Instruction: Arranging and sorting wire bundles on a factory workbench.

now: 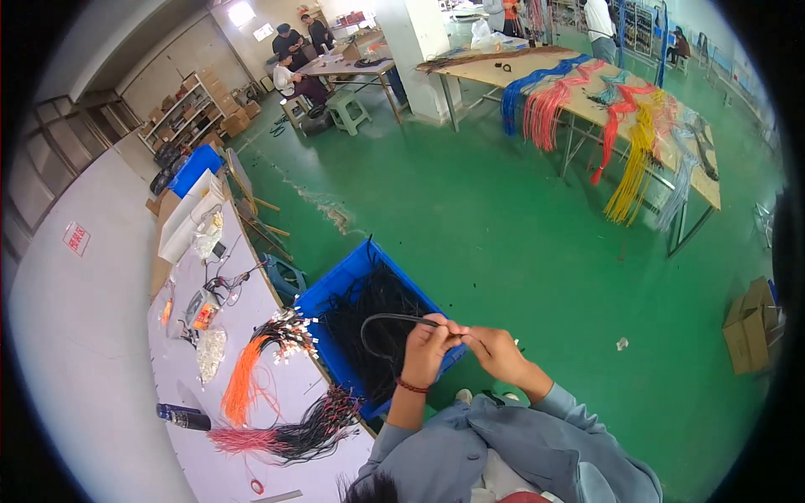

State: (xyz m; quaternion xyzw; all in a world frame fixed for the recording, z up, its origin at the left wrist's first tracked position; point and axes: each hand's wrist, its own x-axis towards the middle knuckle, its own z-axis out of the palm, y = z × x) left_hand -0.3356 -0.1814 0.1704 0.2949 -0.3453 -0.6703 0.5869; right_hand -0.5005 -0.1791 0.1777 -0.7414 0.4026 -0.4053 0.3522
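My left hand (pixel 426 350), with a beaded bracelet at the wrist, is closed around a black cable (pixel 366 329). The cable bends out in a loop to the left, over a blue crate (pixel 429 303) that holds a tangle of black cables (pixel 360 323). My right hand (pixel 501 355) meets the left one fingertip to fingertip, its thumb and finger pinched at the cable's end. The fingers hide most of that end, so its tip cannot be made out.
Left of the crate, a white table (pixel 285 390) carries orange wire bundles (pixel 241 381), red-black wire bundles (pixel 293 436) and a dark bottle (pixel 184 417). Coloured wires hang off a far table (pixel 470 69). A cardboard box (pixel 749 331) stands at right. Several people are in the background.
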